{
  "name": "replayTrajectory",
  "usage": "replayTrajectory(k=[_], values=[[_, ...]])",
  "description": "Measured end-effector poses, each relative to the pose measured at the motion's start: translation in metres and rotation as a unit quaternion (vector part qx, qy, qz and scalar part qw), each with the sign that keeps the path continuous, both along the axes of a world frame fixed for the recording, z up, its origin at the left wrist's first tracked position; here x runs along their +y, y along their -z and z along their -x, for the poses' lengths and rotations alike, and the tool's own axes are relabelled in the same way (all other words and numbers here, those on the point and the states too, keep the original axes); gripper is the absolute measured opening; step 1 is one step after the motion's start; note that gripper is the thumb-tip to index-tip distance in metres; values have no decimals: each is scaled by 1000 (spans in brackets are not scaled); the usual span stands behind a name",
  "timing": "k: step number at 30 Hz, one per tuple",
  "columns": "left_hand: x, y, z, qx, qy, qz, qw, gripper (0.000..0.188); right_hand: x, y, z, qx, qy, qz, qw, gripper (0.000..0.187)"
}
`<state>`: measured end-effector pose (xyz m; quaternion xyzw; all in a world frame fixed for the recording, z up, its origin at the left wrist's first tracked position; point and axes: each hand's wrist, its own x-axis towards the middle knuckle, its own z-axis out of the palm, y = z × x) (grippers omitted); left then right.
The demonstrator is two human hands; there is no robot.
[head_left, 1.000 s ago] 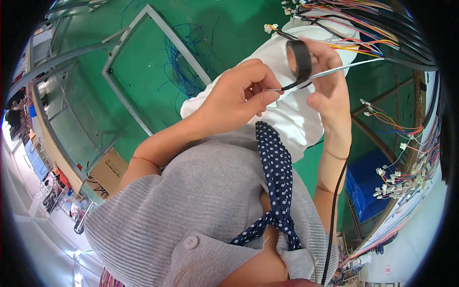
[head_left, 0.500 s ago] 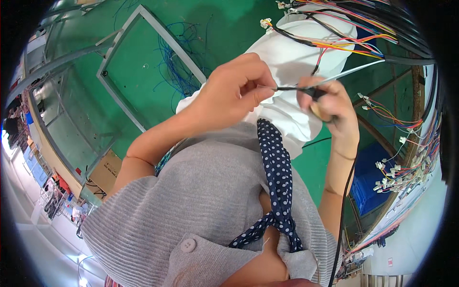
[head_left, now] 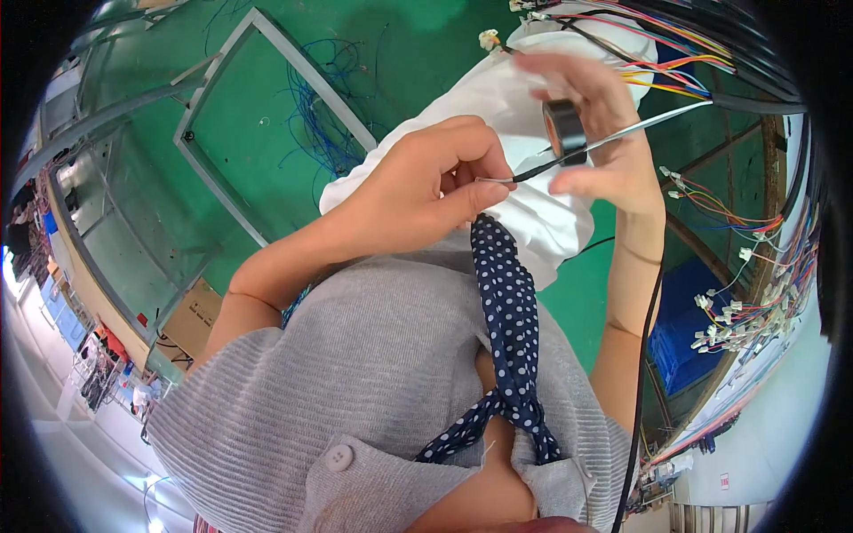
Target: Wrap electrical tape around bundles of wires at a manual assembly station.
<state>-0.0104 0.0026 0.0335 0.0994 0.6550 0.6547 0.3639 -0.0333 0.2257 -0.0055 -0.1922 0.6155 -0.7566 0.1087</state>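
My left hand (head_left: pixel 440 182) is closed, thumb and forefinger pinching the end of a thin wire (head_left: pixel 653 126). Black tape covers the wire just past those fingertips, and the pale wire runs on rightward to a thick black cable bundle. A roll of black tape (head_left: pixel 567 130) hangs against the wire, its brown core facing left. Around the roll, my right hand (head_left: pixel 609 124) is spread, thumb below and fingers above, slightly blurred; no finger plainly grips the roll. The white cloth (head_left: pixel 533 98) lies beneath both hands.
Cable bundles (head_left: pixel 755 105) with coloured wires come in at upper right. More wires with white connectors (head_left: pixel 724 320) hang at right, near a blue crate (head_left: pixel 689 329). A grey metal frame (head_left: pixel 306 71) and tangled blue wire (head_left: pixel 324 115) are on the green floor at upper left.
My right hand has opened from around the tape roll and moved up, leaving the roll showing beside the wire. My left hand keeps its pinch, slightly lower.
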Motion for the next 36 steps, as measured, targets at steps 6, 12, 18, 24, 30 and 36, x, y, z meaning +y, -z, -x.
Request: replayTrajectory(k=[6, 12, 18, 24, 30, 36], values=[[-2, 3, 4, 100, 14, 46, 994, 4, 35, -19, -21, -153, -63, -218, 962, 31], [1, 5, 2, 230, 29, 88, 969, 9, 63, -6, -28, -422, -145, 291, 846, 79], [1, 1, -1, 108, 31, 50, 992, 10, 25, -3, -18, -74, 37, 8, 997, 88], [0, 3, -5, 109, 19, 41, 993, 9, 32, 9, -10, -44, -16, 25, 999, 80], [3, 19, -6, 278, -5, 119, 953, 10, 55, -9, -46, -369, -39, 63, 926, 79], [13, 19, -15, 320, 32, 92, 943, 10, 3, 0, -43, -212, 236, -49, 947, 30]])
